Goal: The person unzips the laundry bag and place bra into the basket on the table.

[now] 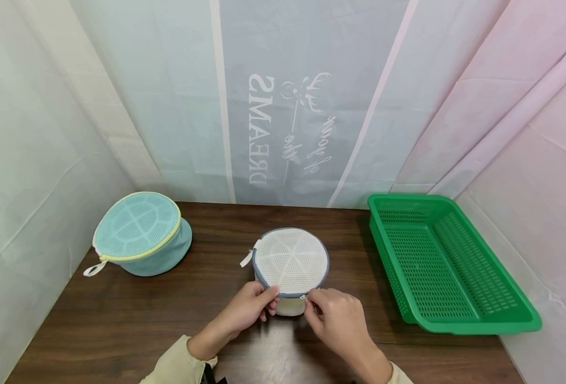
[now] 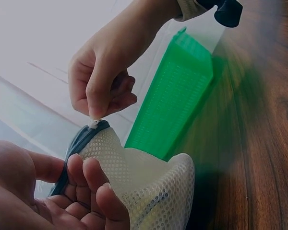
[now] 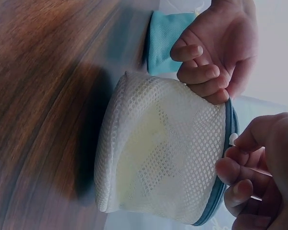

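A round white mesh laundry bag point(image 1: 291, 258) with a grey-blue zippered rim stands in the middle of the table, its lid lying over the top. My left hand point(image 1: 249, 306) pinches the rim at the front left, thumb on top and fingers beneath. Just right of it, my right hand point(image 1: 337, 320) pinches the small white zipper pull point(image 3: 233, 139) on the rim. Through the mesh side point(image 3: 158, 148) something pale yellowish shows faintly; its kind cannot be told. A white loop tag point(image 1: 246, 258) sticks out at the bag's left.
At the left stands a light-blue mesh bag point(image 1: 138, 226) with yellow trim and a white loop. A green plastic basket point(image 1: 393, 266) sits at the right. Behind the dark wooden table point(image 1: 220, 234) hangs a printed cloth point(image 1: 307, 32).
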{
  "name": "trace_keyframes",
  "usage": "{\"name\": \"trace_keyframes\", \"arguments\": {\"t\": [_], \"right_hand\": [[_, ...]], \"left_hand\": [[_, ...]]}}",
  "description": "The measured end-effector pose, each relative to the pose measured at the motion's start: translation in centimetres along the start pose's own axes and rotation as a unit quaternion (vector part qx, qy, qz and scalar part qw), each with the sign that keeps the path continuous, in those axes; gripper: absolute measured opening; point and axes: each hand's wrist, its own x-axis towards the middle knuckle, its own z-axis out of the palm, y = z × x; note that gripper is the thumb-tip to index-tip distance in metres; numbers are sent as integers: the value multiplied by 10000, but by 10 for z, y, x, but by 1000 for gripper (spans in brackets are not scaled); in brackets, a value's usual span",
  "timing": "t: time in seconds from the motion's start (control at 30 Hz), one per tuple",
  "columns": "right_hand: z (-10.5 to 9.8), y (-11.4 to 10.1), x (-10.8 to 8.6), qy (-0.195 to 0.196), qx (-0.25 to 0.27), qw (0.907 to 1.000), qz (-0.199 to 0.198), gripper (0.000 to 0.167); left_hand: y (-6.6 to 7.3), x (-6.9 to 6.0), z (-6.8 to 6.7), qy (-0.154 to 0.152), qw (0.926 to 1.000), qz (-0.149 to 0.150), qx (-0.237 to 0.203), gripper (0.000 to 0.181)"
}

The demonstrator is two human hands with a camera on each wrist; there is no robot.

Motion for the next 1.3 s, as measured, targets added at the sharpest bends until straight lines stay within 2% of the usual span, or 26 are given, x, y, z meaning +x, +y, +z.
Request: {"name": "trace_keyframes", "arguments": {"t": [0.27,1.3], "right_hand": [[-2,6,-1,-39,-160,9998,126,33],[-5,28,-1,355,-452,9962,648,34]], "left_hand": [[1,0,-1,-7,10000,56,27,37],[0,1,-3,-85,9999,55,136,36]]}}
